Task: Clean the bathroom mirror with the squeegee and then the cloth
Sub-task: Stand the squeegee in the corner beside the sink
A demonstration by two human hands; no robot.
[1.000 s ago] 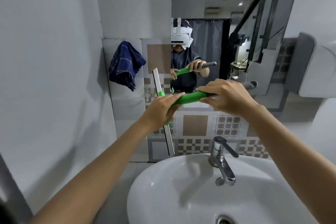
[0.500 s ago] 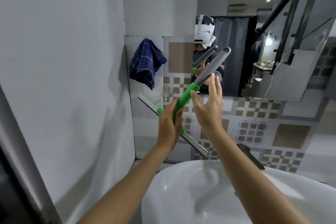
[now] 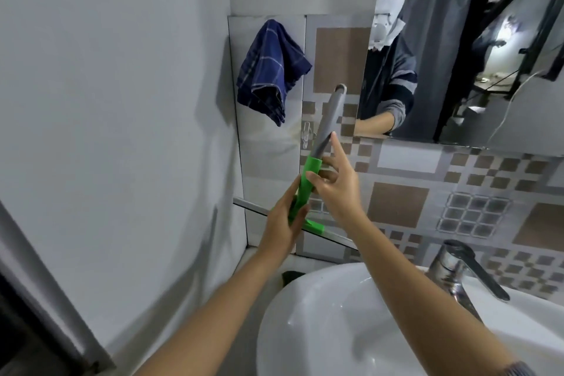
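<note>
The squeegee has a green grip, a grey shaft pointing up and a metal blade lying across at its foot, in front of the tiled wall left of the mirror. My left hand is closed around the lower part of the green grip. My right hand holds the top of the grip loosely, with the thumb in front, the fingers behind and the index finger stretched up along the shaft. A dark blue checked cloth hangs on the wall, up and left of the squeegee.
A white basin lies below my arms, with a chrome tap at its right rear. A plain grey wall closes the left side. A small clear hook sticks to the tiles beside the shaft. The mirror reflects a person and a dark curtain.
The squeegee swung from lying across to nearly upright. My right hand let go, opened flat, and now closes loosely on the grip again. The view turned left and down.
</note>
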